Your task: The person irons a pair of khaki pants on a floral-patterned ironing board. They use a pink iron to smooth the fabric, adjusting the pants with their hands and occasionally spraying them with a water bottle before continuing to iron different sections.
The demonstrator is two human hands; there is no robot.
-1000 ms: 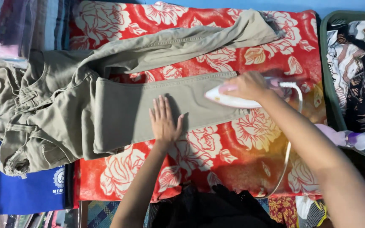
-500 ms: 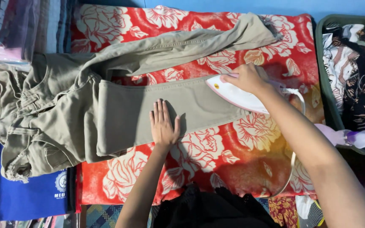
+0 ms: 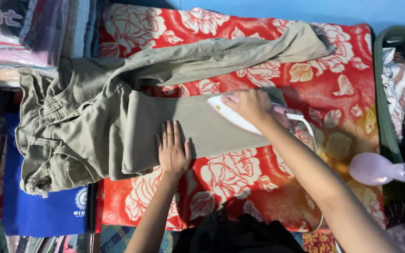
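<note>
- The right hand (image 3: 247, 104) has its grip closed round the handle of a white and pink iron (image 3: 240, 117), which rests sole-down on one leg of the trousers (image 3: 118, 122).
- The left hand (image 3: 173, 149) lies flat and open, fingers spread, pressing the same leg near its lower edge — it holds nothing.
- The trousers are khaki and lie across a red cloth (image 3: 240, 178) printed with pale flowers; the waist points left, and the other leg runs up toward the top right.
- A white cord (image 3: 305, 126) leaves the back of the iron and curves down over the cloth.
- A blue bag (image 3: 48, 206) with a round white emblem lies under the waist at lower left.
- Clear-wrapped packages (image 3: 10, 42) of folded fabric, pink and grey, are stacked at top left.
- At right stands a green basket (image 3: 381, 93) of patterned clothes; a lilac spray bottle (image 3: 376, 168) lies across its lower part.
</note>
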